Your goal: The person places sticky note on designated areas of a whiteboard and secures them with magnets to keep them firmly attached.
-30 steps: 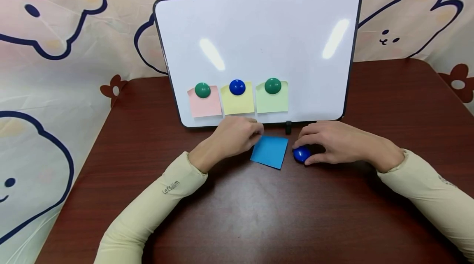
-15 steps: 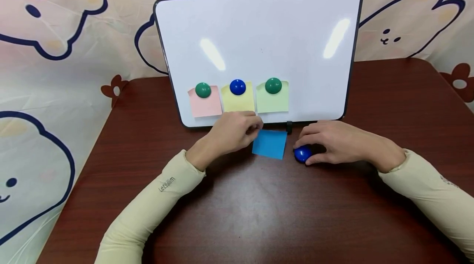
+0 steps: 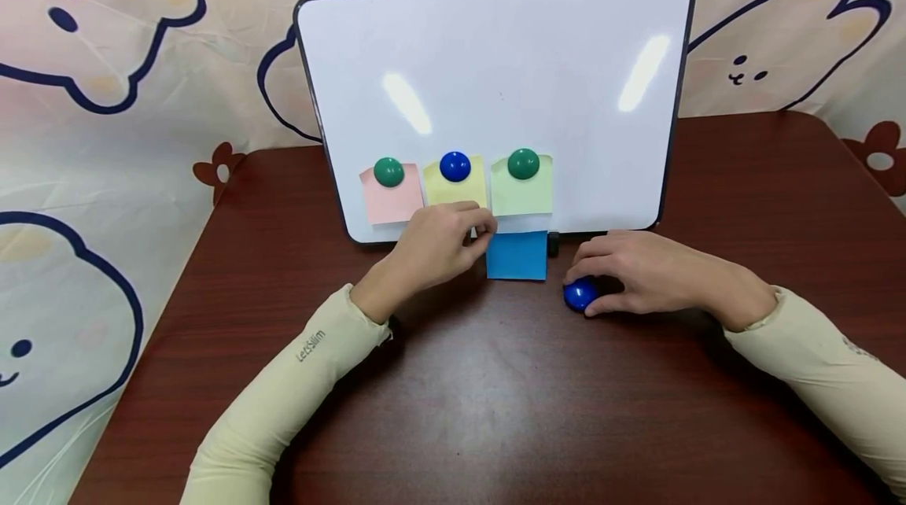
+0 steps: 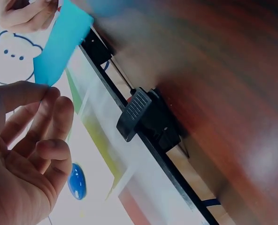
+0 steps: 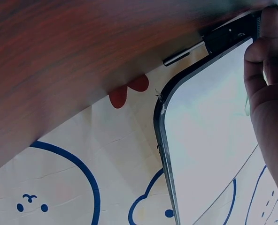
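My left hand (image 3: 442,248) pinches a blue sticky note (image 3: 517,256) by its upper left corner, between thumb and index finger, in front of the whiteboard's lower edge. In the left wrist view the blue sticky note (image 4: 64,44) stretches away from the fingertips. My right hand (image 3: 637,273) lies on the table to the right, thumb and fingers around a round blue magnet (image 3: 580,294). The whiteboard (image 3: 594,96) bears a pink note (image 3: 393,204), a yellow note (image 3: 453,192) and a light green note (image 3: 522,197), each under a round magnet. In the right wrist view the magnet is hidden.
The whiteboard stands upright on a dark brown table (image 3: 453,411). Black clip feet (image 4: 150,117) hold its lower edge, with one black clip (image 3: 554,244) just right of the blue note. Behind hangs a cartoon-patterned cloth (image 3: 141,135).
The left hand has moved up toward the whiteboard, lifting the blue note from the table so that it now faces more forward. The right hand and blue magnet have stayed in place.
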The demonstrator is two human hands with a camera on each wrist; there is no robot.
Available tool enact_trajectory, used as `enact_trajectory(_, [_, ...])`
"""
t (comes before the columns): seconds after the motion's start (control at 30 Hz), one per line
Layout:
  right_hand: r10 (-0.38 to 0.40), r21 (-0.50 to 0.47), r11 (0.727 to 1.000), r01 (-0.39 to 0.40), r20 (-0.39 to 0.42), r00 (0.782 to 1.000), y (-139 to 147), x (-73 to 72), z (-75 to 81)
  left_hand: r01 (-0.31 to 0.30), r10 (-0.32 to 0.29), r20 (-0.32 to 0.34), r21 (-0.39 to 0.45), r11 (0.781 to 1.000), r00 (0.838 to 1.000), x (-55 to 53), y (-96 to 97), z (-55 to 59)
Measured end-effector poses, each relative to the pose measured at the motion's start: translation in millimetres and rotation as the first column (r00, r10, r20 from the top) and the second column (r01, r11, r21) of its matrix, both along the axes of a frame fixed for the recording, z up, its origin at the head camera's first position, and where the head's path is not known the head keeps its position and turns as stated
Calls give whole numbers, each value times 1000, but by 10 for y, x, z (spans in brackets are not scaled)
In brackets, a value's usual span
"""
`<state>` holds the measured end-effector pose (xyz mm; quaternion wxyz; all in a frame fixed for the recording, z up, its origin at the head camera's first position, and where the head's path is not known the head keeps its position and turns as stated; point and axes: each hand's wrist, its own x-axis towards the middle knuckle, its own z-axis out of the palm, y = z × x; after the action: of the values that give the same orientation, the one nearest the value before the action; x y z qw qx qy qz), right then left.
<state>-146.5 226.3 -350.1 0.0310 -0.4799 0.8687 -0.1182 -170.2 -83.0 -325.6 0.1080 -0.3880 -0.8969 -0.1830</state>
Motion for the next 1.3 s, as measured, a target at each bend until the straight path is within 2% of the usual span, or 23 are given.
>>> enact_trajectory(0.23, [13,-7,1000,-12,10,1000,-71,42,93,-38,38,-21,16,999,999,-6,-25,-3])
enact_trajectory(0.5, [-64,-11,998,64,-19,998,29,51,118,-43,45,-44,30,999,998,-8,-20,-11])
enact_trajectory(0.7, [-90,-14,996,90,-44,995,124,80,100,-46,49,-61,50,998,997,-20,7,-23])
enact_trajectory(0.97, [-60,0,998,60,-88,994,128,122,101,-65,69,-49,84,994,996,-50,71,-2])
enact_trajectory(1.3, [-23,-11,1000,22,-108,994,84,135,65,-102,106,-30,113,988,994,-142,148,17])
